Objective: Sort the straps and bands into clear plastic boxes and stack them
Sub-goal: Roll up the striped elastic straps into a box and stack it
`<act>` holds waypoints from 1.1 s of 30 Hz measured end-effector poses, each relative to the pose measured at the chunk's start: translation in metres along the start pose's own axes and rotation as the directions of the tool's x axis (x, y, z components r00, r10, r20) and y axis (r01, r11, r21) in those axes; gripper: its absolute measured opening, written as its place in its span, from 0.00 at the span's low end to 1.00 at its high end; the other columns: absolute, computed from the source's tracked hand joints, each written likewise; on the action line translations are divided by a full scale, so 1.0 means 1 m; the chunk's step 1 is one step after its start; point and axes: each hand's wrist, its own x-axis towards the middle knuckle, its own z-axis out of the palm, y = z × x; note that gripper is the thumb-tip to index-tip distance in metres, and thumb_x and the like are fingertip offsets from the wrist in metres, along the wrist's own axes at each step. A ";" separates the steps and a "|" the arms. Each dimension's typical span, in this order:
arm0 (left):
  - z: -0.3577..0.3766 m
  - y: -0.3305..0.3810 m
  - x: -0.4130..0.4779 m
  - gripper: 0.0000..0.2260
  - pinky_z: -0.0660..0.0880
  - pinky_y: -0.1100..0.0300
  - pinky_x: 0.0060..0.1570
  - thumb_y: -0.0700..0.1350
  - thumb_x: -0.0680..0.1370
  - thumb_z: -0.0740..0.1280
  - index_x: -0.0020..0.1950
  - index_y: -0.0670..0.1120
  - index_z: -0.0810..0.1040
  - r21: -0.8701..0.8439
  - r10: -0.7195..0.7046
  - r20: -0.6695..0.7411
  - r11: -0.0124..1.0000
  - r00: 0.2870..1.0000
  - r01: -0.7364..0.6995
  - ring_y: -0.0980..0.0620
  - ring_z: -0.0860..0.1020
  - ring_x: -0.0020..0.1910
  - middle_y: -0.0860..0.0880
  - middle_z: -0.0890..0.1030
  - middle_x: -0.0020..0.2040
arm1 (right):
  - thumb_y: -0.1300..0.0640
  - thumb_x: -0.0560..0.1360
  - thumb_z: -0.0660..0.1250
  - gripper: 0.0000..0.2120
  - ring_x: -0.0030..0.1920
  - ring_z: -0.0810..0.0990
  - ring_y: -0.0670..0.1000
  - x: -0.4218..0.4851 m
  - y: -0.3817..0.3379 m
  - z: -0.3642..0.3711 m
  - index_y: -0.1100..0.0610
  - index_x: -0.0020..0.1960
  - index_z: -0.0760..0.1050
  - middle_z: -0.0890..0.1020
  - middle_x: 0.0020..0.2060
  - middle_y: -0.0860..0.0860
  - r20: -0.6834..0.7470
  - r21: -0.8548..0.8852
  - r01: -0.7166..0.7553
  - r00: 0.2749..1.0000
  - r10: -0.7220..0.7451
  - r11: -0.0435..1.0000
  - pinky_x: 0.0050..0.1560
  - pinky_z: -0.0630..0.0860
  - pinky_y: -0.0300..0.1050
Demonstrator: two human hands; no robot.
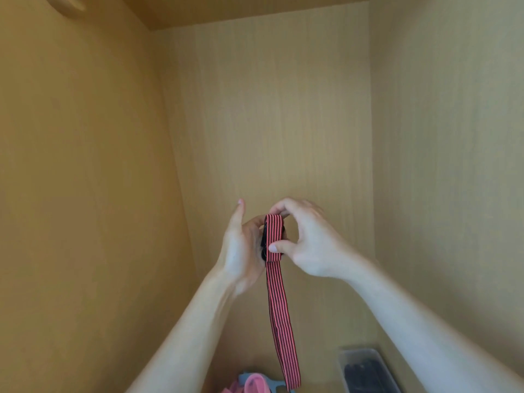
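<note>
Nearest, at the lower edge: pink bands point(252, 382) and a clear plastic box point(344, 364) holding dark straps. Above them, the left hand point(241, 256) cups the rolled striped strap point(279, 307). The right hand point(309, 245) has its grip pinched on the roll, and the strap's tail hangs down. The cabinet back panel point(269, 123) is behind.

Soft, warm light fills the tan wood-grain cabinet point(269, 109), paler on its right wall, deeper amber on the left. Shadows are faint. Its edges bow outward. Knuckles of the right hand point(306, 239) blur; the red-and-black striped elastic strap point(276, 307) stays crisp.
</note>
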 end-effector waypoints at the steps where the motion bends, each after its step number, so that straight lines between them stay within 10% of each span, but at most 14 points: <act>1: 0.000 0.000 0.000 0.39 0.72 0.46 0.63 0.68 0.81 0.45 0.72 0.37 0.71 0.009 -0.008 0.004 1.000 1.000 0.008 0.43 0.78 0.59 0.39 0.65 0.69 | 0.56 0.69 0.77 0.22 0.63 0.71 0.51 0.000 -0.001 0.001 0.43 0.56 0.71 0.75 0.55 0.43 0.002 0.043 -0.007 1.000 0.007 0.999 0.64 0.72 0.56; 2: 0.000 -0.002 0.000 0.37 0.75 0.47 0.58 0.66 0.83 0.45 0.70 0.36 0.71 0.019 -0.015 0.017 1.000 1.000 0.015 0.45 0.76 0.49 0.49 0.65 0.53 | 0.59 0.70 0.76 0.21 0.59 0.74 0.53 0.000 -0.003 0.001 0.44 0.55 0.70 0.75 0.54 0.44 0.002 0.109 -0.018 1.000 0.018 0.994 0.58 0.77 0.59; 3: -0.001 -0.003 0.000 0.35 0.76 0.48 0.52 0.64 0.84 0.44 0.68 0.35 0.72 0.047 -0.025 0.033 0.999 0.999 0.023 0.41 0.78 0.48 0.35 0.76 0.51 | 0.63 0.71 0.75 0.22 0.52 0.78 0.55 0.000 -0.005 0.000 0.44 0.55 0.70 0.76 0.53 0.46 -0.004 0.186 -0.028 1.000 0.029 0.982 0.49 0.81 0.59; 6: -0.003 -0.011 -0.002 0.24 0.72 0.50 0.46 0.56 0.86 0.44 0.60 0.40 0.73 0.096 -0.071 0.084 0.993 0.994 0.062 0.44 0.75 0.38 0.41 0.75 0.40 | 0.69 0.73 0.71 0.22 0.36 0.82 0.51 0.004 -0.007 -0.010 0.46 0.55 0.69 0.78 0.49 0.46 -0.104 0.258 -0.020 0.993 0.048 0.966 0.32 0.81 0.52; 13: -0.001 -0.025 0.011 0.20 0.70 0.59 0.30 0.62 0.79 0.56 0.45 0.45 0.72 -0.016 -0.120 0.097 0.992 0.988 0.122 0.52 0.67 0.27 0.51 0.67 0.31 | 0.66 0.70 0.76 0.23 0.48 0.81 0.39 0.011 -0.001 -0.017 0.44 0.54 0.72 0.82 0.50 0.43 -0.223 0.298 -0.012 0.971 0.082 0.954 0.51 0.76 0.32; 23: 0.016 -0.021 -0.006 0.16 0.62 0.60 0.32 0.54 0.85 0.53 0.56 0.42 0.71 0.018 -0.037 0.166 0.999 0.985 0.034 0.53 0.61 0.29 0.49 0.63 0.34 | 0.69 0.73 0.73 0.17 0.35 0.84 0.42 0.012 0.007 -0.019 0.54 0.55 0.73 0.82 0.49 0.48 -0.220 0.529 -0.098 0.943 0.248 0.843 0.34 0.76 0.31; 28: 0.026 -0.026 -0.004 0.11 0.60 0.60 0.27 0.45 0.87 0.53 0.54 0.42 0.71 0.381 0.101 -0.014 0.920 0.995 -0.088 0.54 0.61 0.25 0.50 0.65 0.29 | 0.65 0.74 0.75 0.15 0.37 0.84 0.40 0.013 0.013 -0.018 0.54 0.55 0.74 0.83 0.49 0.46 -0.226 0.529 -0.141 0.927 0.300 0.837 0.37 0.73 0.27; 33: 0.026 -0.024 -0.003 0.12 0.59 0.59 0.27 0.44 0.87 0.52 0.52 0.42 0.72 0.391 0.131 -0.042 0.914 0.991 -0.104 0.53 0.62 0.23 0.49 0.69 0.29 | 0.64 0.73 0.76 0.18 0.41 0.86 0.45 0.015 0.014 -0.013 0.46 0.49 0.72 0.83 0.49 0.45 -0.275 0.485 -0.123 0.919 0.284 0.866 0.40 0.75 0.31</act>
